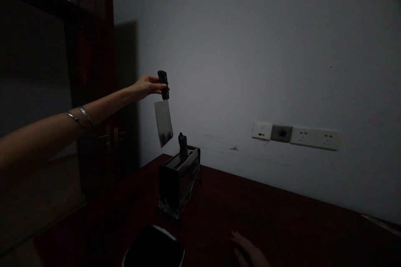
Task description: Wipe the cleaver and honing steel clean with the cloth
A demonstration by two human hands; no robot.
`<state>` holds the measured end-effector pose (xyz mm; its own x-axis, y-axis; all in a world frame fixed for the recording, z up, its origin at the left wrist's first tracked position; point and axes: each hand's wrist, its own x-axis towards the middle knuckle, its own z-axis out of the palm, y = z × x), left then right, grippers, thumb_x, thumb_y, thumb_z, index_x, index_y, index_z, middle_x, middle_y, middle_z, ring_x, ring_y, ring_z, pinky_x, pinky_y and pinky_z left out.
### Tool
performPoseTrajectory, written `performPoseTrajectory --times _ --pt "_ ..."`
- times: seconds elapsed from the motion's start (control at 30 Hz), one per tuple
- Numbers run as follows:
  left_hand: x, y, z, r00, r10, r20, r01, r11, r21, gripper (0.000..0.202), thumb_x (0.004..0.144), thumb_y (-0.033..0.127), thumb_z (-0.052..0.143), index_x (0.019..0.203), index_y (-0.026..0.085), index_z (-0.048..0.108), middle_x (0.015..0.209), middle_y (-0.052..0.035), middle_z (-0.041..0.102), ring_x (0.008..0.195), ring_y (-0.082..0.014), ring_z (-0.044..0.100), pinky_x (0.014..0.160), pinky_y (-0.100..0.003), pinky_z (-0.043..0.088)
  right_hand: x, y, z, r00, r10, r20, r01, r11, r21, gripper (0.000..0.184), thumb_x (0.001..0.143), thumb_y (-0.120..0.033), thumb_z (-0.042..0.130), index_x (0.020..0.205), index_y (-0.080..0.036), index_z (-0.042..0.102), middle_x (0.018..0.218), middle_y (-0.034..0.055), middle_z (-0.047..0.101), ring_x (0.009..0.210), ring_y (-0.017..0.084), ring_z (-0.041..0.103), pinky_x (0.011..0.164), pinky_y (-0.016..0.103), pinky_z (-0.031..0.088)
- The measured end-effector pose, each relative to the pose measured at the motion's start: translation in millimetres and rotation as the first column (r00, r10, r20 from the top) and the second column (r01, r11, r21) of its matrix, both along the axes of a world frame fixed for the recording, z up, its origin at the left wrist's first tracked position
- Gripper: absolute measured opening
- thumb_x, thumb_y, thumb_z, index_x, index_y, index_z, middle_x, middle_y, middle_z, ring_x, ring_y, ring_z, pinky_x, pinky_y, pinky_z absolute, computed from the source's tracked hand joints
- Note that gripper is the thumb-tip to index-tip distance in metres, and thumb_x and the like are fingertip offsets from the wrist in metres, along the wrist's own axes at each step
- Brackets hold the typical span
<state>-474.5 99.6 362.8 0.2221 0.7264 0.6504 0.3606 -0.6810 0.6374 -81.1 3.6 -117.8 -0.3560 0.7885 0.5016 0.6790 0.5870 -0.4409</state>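
My left hand (149, 87) is closed around the black handle of a cleaver (163, 122), held up in the air with its broad blade hanging down. Below and slightly right of the blade stands a dark knife block (179, 175) on the table. Black handles (183, 146) stick up from slots in its top. The cleaver is apart from the block. Low in the view, my right hand (249, 250) is over the table near its surface, fingers loosely extended and holding nothing that I can see. Its wrist is cut off by the frame edge.
The dark red table (244, 200) meets a pale wall with a row of sockets (315, 137). A black object with a pale rim (153, 248) sits at the near edge. A dark door (97, 142) is at left. A thin pale item (380, 223) lies far right. Lighting is dim.
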Motion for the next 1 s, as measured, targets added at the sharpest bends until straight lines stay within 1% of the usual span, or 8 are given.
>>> performPoseTrajectory --times 0.1,0.2,0.23,0.3,0.47,0.57,0.7,1.0 --pt "3 -9 18.5 0.999 -0.043 -0.001 0.043 0.998 0.055 0.031 0.083 0.007 0.049 0.109 -0.010 0.048 0.090 -0.0115 0.064 0.087 -0.0145 0.059 0.090 -0.041 0.036 1 -12 49.3 0.989 -0.096 -0.110 0.069 0.971 -0.229 0.034 0.081 -0.036 0.046 0.104 -0.019 0.065 0.113 0.0082 0.063 0.105 0.023 0.058 0.090 0.034 0.047" --pt "15 -20 34.9 0.993 -0.115 0.027 0.112 0.989 0.092 0.030 0.078 0.010 0.058 0.104 -0.005 0.052 0.084 -0.0100 0.067 0.079 -0.0131 0.059 0.090 -0.045 0.039 6 -14 107.1 0.951 -0.169 -0.258 0.079 0.942 -0.326 0.038 0.079 -0.042 0.047 0.098 -0.016 0.066 0.104 0.0111 0.067 0.101 0.025 0.060 0.091 0.037 0.045" --pt "21 -24 38.9 0.990 -0.139 0.024 0.136 0.986 0.100 0.030 0.077 0.011 0.061 0.103 -0.004 0.053 0.083 -0.0093 0.067 0.078 -0.0131 0.058 0.090 -0.047 0.040 9 -14 127.6 0.932 -0.163 -0.323 0.048 0.941 -0.336 0.039 0.079 -0.044 0.047 0.097 -0.015 0.066 0.100 0.0116 0.068 0.097 0.024 0.062 0.089 0.037 0.046" --pt "36 -32 43.6 0.982 -0.188 -0.005 0.187 0.976 0.111 0.030 0.077 0.012 0.061 0.102 -0.003 0.053 0.083 -0.0085 0.068 0.078 -0.0127 0.058 0.091 -0.048 0.039 15 -16 170.0 0.865 -0.206 -0.458 -0.013 0.903 -0.430 0.043 0.077 -0.048 0.048 0.095 -0.013 0.064 0.083 0.0117 0.070 0.075 0.022 0.066 0.069 0.035 0.053" --pt "86 -49 31.0 0.945 -0.322 -0.053 0.326 0.940 0.102 0.030 0.076 0.010 0.062 0.101 -0.005 0.053 0.086 -0.0103 0.067 0.082 -0.0140 0.060 0.088 -0.047 0.042 31 -40 273.6 0.724 -0.220 -0.653 -0.204 0.837 -0.508 0.037 0.070 -0.045 0.059 0.080 -0.010 0.065 0.069 0.0130 0.069 0.059 0.020 0.066 0.053 0.031 0.052" --pt "121 -52 7.9 0.929 -0.365 -0.067 0.369 0.927 0.067 0.028 0.071 0.011 0.066 0.095 -0.002 0.059 0.087 -0.0113 0.067 0.081 -0.0173 0.063 0.085 -0.044 0.046 33 -64 311.7 0.662 -0.202 -0.721 -0.283 0.824 -0.490 0.033 0.071 -0.040 0.061 0.078 -0.008 0.066 0.063 0.0127 0.069 0.053 0.019 0.065 0.046 0.026 0.051" --pt "168 -51 -35.2 0.910 -0.412 -0.045 0.413 0.911 0.007 0.029 0.063 0.015 0.072 0.088 0.005 0.064 0.085 -0.0092 0.068 0.079 -0.0197 0.064 0.079 -0.040 0.050 28 -88 319.5 0.581 -0.176 -0.794 -0.361 0.819 -0.446 0.032 0.076 -0.037 0.057 0.081 -0.007 0.067 0.062 0.0122 0.069 0.052 0.017 0.065 0.042 0.021 0.049" --pt "246 -47 -138.3 0.867 -0.499 -0.011 0.497 0.865 -0.065 0.028 0.059 0.022 0.074 0.084 0.010 0.067 0.085 -0.0083 0.069 0.079 -0.0182 0.064 0.079 -0.035 0.050 25 -83 274.5 0.353 -0.302 -0.885 -0.575 0.676 -0.460 0.039 0.086 -0.029 0.039 0.082 -0.002 0.067 0.067 0.0164 0.070 0.057 0.018 0.067 0.048 0.020 0.052"
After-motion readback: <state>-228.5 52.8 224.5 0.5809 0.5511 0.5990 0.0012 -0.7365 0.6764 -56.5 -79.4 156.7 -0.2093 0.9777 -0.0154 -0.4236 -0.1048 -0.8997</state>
